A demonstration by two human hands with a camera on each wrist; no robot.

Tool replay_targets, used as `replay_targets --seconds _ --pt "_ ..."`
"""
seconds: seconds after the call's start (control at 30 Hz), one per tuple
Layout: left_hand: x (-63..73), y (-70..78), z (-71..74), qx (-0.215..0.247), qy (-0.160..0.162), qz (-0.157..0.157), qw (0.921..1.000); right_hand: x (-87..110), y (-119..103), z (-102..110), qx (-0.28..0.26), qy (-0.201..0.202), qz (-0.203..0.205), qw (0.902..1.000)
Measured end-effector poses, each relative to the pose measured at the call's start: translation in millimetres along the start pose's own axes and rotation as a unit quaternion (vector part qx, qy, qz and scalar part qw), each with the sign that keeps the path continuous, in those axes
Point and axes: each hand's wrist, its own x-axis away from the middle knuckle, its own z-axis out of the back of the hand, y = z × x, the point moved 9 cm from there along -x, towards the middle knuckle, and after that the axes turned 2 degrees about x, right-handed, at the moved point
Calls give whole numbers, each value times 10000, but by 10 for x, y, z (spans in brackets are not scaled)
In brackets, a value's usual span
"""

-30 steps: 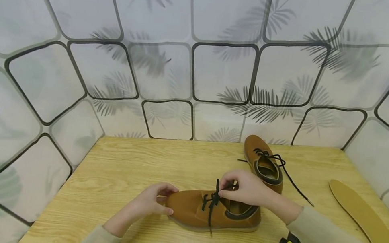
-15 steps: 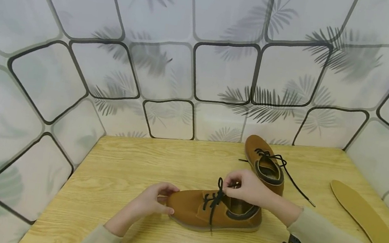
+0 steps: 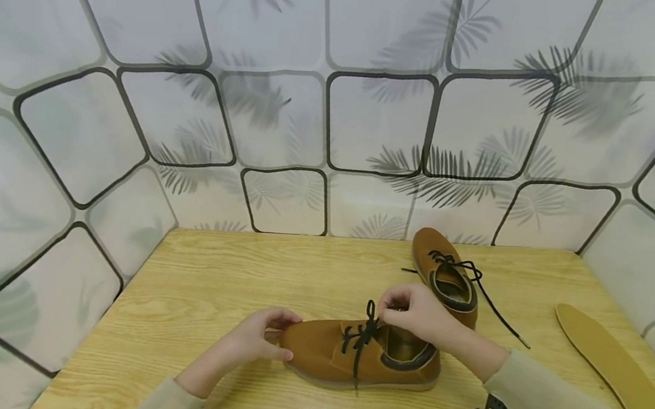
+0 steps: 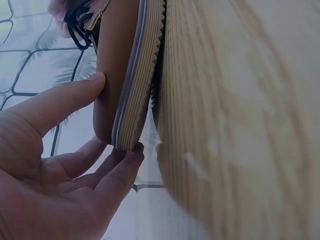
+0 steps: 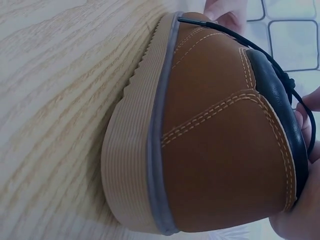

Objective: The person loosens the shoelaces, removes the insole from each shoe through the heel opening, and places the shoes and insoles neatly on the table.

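A brown leather shoe (image 3: 316,350) with a pale ridged sole lies on the table, its toe to the left. My left hand (image 3: 258,338) holds the toe; in the left wrist view the thumb rests on the upper and the fingertips meet the sole's front edge. Over the tongue, the black shoelace (image 3: 368,332) forms an upright loop, and one end hangs down the near side. Thumb and fingers of my right hand (image 3: 415,311) pinch the lace beside that loop, above the shoe's opening. In the right wrist view, the fingertips are partly hidden behind the collar (image 5: 280,110).
Behind my right hand stands a second brown shoe (image 3: 429,248), its black lace trailing right across the table (image 3: 234,261). A tan insole (image 3: 609,355) lies at the right. Patterned fabric walls (image 3: 374,121) border the table at the back and sides.
The lace end that stood up straight one second ago is now a loop. My right hand has shifted slightly right. My left hand stays on the toe.
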Motion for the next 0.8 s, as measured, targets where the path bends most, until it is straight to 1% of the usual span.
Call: replay_targets --seconds 0.03,0.1,0.2,0.3,0.4,0.8 --pt "0 -3 0 9 -6 4 10000 -2 10 5 -58 4 -45 10000" --pt "0 -6 -1 14 -6 10 10000 -3 48 47 -285 149 -240 9992" --pt "-1 -4 -1 4 14 -3 10000 5 117 120 -801 379 -561 9945" --pt "1 -2 -9 -34 5 -19 10000 28 159 165 -1158 480 -729 9894" --pt "6 0 -16 -57 -4 -18 10000 36 158 152 -1139 368 -715 9902" --pt "16 2 -13 127 -4 66 9999 18 166 148 -1097 443 -789 9898"
